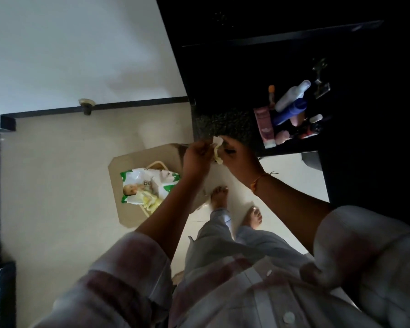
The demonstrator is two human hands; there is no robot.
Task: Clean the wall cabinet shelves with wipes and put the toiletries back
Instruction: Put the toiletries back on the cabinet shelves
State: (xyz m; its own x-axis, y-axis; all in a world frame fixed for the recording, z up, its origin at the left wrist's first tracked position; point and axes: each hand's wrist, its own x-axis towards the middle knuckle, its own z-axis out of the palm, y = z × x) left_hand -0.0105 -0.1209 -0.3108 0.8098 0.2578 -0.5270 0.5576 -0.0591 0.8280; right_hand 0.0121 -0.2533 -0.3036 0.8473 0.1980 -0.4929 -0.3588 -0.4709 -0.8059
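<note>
Both hands meet at the middle of the view on one pale yellow wipe (217, 154). My left hand (197, 158) pinches its left side and my right hand (238, 159) holds its right side. Below them, a white and green wipes pack (147, 184) lies on a small tan stool (118, 185), with used yellowish wipes beside it. Several toiletries (291, 110), among them a blue bottle and a white bottle, stand on a dark shelf (223, 124) at the right, just past my right hand.
The dark cabinet (246, 55) fills the upper right, with a metal hinge (320, 74) above the bottles. The floor is pale tile, my bare feet (234, 204) stand right of the stool, and a doorstop (87, 106) sits at the wall's base.
</note>
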